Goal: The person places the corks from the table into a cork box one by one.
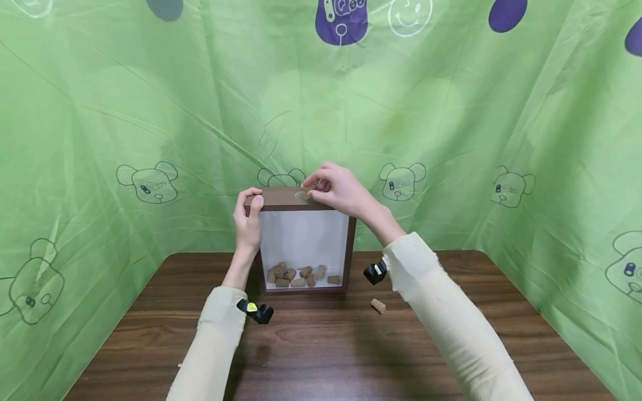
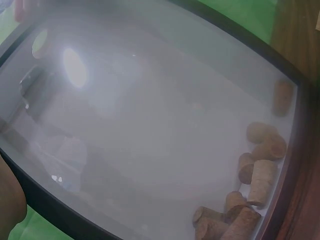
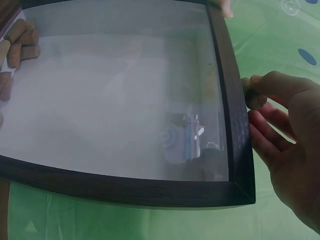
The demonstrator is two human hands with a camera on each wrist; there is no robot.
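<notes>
A brown shadow box frame (image 1: 351, 250) with a clear front and white back stands upright on the table. Several corks (image 2: 262, 181) lie along its bottom inside. My left hand (image 1: 247, 220) grips the frame's top left corner, thumb in front and fingers over the top. Above the top edge, my right hand (image 1: 341, 189) pinches a cork (image 3: 256, 101) between thumb and fingers. That cork is close to the round hole (image 1: 302, 195) in the frame's top; whether its end is inside I cannot tell.
One loose cork (image 1: 378, 306) lies on the dark wooden table (image 1: 311, 345), right of the frame. Green printed cloth (image 1: 210, 139) hangs behind and along both sides. Each sleeve carries a small black wrist camera (image 1: 375, 272).
</notes>
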